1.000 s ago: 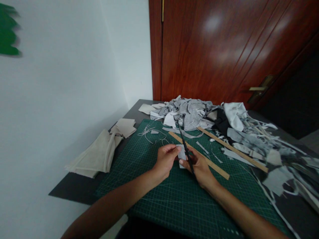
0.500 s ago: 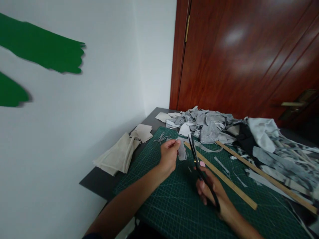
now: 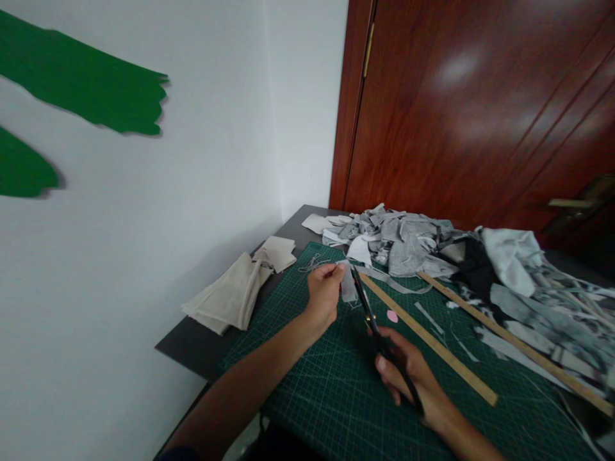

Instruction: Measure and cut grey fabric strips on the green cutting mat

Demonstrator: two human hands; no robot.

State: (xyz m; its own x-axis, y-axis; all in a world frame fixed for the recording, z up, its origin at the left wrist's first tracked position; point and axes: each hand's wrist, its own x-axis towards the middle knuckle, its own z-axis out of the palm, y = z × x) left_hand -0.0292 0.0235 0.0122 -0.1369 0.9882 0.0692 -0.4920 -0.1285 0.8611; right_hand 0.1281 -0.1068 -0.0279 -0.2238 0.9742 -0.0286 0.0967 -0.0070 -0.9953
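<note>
My left hand [image 3: 323, 292] pinches a small strip of pale grey fabric [image 3: 348, 287] that hangs down from the fingertips, above the green cutting mat [image 3: 307, 384]. In my right hand [image 3: 408, 368] are black scissors [image 3: 369, 317], fingers through and around the handles. The blades point away and up, their tips close beside the strip's right edge. Whether the blades touch the fabric I cannot tell. Just right of the scissors, a small pink piece [image 3: 393, 316] lies on the mat.
Two wooden rulers [image 3: 432, 340] lie slanted on the mat. Grey fabric scraps [image 3: 408, 240] are heaped at the back and right. Folded cream cloth [image 3: 228, 291] rests on the dark table [image 3: 185, 346] at left, by the white wall [image 3: 216, 160]. A brown door [image 3: 456, 128] stands behind.
My right hand has brought the scissors leftward, so the blade tips are now nearer the fabric strip. The pink piece is now fully uncovered. My left hand keeps its pinch.
</note>
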